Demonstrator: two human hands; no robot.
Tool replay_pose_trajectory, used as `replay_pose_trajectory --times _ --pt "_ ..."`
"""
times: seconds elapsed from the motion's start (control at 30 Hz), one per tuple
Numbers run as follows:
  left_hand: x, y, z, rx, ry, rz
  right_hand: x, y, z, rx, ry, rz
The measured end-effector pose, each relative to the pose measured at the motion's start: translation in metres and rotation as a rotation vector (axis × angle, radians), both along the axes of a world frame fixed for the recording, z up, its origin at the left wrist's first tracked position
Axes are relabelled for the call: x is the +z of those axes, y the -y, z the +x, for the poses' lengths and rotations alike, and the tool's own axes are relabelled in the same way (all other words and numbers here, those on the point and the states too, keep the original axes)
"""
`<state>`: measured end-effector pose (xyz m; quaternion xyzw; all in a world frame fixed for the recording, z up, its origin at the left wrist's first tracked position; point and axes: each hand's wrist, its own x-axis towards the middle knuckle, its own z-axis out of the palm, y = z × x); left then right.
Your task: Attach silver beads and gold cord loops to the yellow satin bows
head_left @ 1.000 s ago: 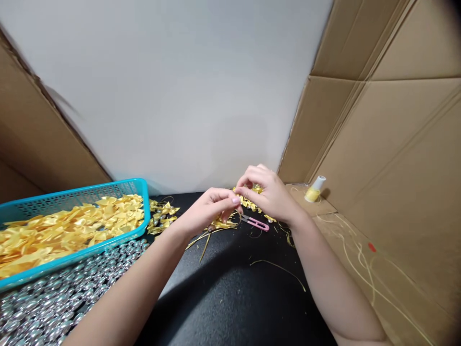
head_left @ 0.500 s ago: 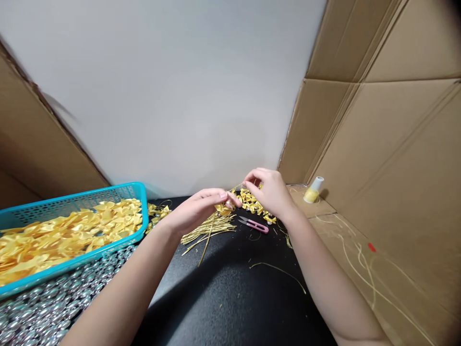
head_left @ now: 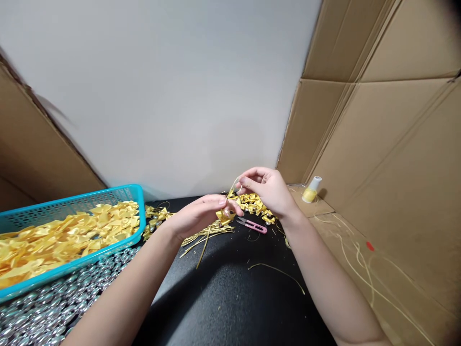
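Gold cord [head_left: 232, 188] | right hand [head_left: 265, 190] pinching | red mark [head_left: 370, 246] (on cardboard [head_left: 406, 168])

No text, label, brand or number can be read. A red mark [head_left: 370, 246] stands on the cardboard [head_left: 403, 168] at the right, too small to show any letters.

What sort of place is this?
Probably a handicraft workstation: there's a blue basket of yellow ribbon bows, plus many silvery beads and pink snips.
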<state>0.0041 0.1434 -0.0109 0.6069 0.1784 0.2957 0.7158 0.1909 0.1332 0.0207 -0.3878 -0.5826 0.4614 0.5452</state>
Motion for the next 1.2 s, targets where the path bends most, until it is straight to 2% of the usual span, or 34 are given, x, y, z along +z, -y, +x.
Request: replay_pose_trajectory --times 0.3,0.47,0.63,0.77,0.83,0.93,1.1,1.13,1.2 --pt "0.001 0.004 0.000 -0.013 0.020 -0.047 -0.010 -0.006 -0.009 -0.036 -0.102 0.055" --pt "0.000 0.004 0.002 0.001 0.033 -0.056 -0.011 -0.001 -0.013 0.063 -0.017 -0.040" --pt "0.002 0.004 0.002 0.009 0.047 -0.029 -0.010 0.002 -0.011 0.307 0.000 -0.161" --pt "0.002 0.003 0.001 0.004 0.050 -0.026 -0.008 0.003 -0.008 0.372 0.009 -0.159" --pt "0.002 0.003 0.000 0.015 0.059 -0.033 -0.007 0.004 -0.007 0.342 0.079 -0.093" --pt "0.004 0.002 -0.002 0.077 0.108 -0.023 -0.004 0.006 -0.005 0.234 0.237 0.106" --pt "0.012 0.001 -0.012 0.178 0.093 0.080 0.002 0.008 0.002 -0.117 0.403 0.488" --pt "0.014 0.001 -0.014 0.201 0.078 0.110 0.003 0.009 0.003 -0.154 0.438 0.520" --pt "0.017 0.002 -0.018 0.261 0.040 0.181 0.003 0.011 0.002 -0.133 0.523 0.496"
